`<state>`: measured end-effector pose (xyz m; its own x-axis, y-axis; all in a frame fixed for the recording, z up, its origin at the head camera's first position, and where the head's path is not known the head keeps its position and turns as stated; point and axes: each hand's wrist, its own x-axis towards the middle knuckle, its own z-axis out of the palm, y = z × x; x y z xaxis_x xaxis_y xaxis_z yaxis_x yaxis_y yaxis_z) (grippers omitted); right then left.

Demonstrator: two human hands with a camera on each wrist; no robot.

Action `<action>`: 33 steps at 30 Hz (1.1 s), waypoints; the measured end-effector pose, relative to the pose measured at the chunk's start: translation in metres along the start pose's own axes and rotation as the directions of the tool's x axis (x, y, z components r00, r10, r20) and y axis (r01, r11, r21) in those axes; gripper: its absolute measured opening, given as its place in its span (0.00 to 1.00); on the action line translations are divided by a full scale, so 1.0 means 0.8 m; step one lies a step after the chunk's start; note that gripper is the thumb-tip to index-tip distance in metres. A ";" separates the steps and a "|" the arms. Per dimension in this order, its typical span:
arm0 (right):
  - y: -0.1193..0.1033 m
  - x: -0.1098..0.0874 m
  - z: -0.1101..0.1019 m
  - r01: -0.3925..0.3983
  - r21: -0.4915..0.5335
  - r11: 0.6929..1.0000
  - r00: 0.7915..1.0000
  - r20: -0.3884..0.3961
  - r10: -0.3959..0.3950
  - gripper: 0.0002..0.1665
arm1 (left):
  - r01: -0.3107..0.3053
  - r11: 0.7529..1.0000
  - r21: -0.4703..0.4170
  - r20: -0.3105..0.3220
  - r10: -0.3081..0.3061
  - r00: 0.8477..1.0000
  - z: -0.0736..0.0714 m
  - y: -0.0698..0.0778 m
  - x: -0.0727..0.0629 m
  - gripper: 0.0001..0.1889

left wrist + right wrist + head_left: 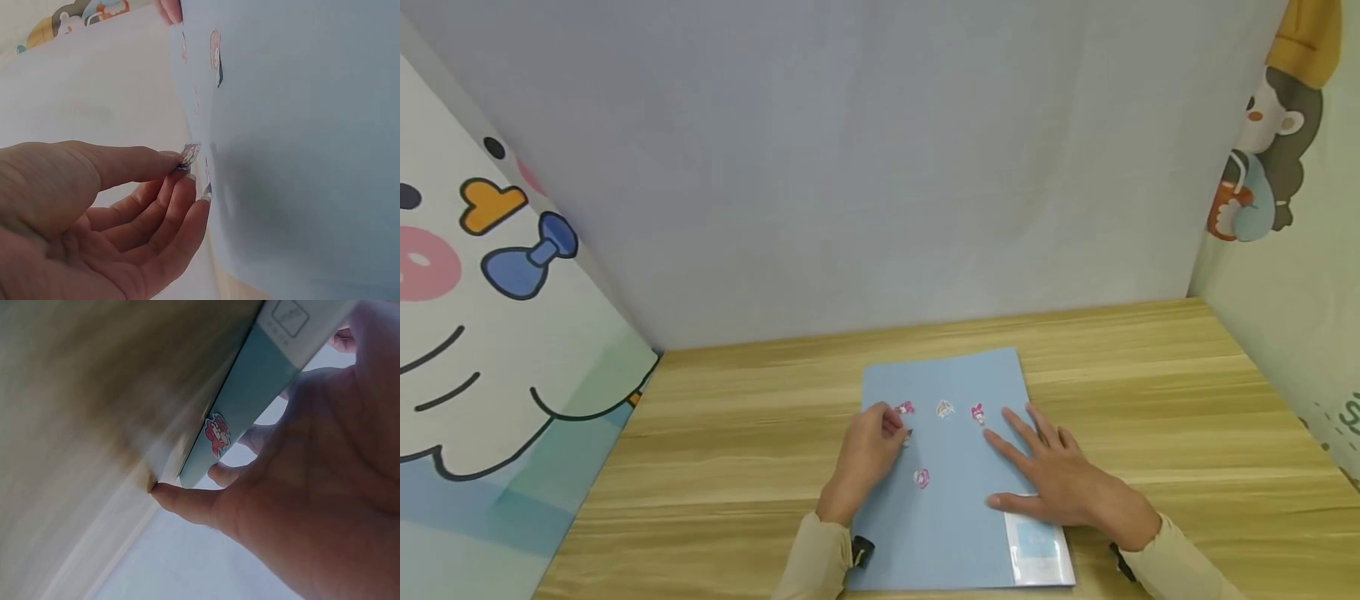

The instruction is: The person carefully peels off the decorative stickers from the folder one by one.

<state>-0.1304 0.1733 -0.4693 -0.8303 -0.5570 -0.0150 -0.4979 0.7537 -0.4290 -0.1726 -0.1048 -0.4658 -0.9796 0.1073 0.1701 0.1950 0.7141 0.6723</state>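
Observation:
A flat light-blue folder [958, 542] lies on the table with small cartoon stickers on it. Near its left edge, my left hand [867, 450] pinches a small sticker [190, 155] between thumb and forefinger, close over the folder. A pink sticker [906, 407] sits just beyond those fingertips, and a round pink one [921, 477] lies nearer to me. My right hand [1063, 479] rests on the folder's right side, fingers spread. By its index fingertip is a pink character sticker [977, 413], with a pale sticker [945, 408] to the left of that.
The folder's near right corner carries a white panel [1045, 567] with a blue square. Wood-grain table top [722, 467] surrounds the folder. A pale wall [880, 183] stands behind, with cartoon-printed panels [482, 358] at left and right.

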 end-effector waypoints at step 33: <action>-0.003 -0.001 -0.002 -0.008 0.024 1.000 1.000 0.009 0.008 0.50 | 0.002 1.000 -0.009 -0.127 -0.003 0.992 -0.040 -0.055 -0.011 0.03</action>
<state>-0.1291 0.1728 -0.4666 -0.8321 -0.5540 -0.0267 -0.4848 0.7499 -0.4500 -0.1707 -0.1590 -0.4740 -0.9659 0.0167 0.2582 0.1938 0.7083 0.6788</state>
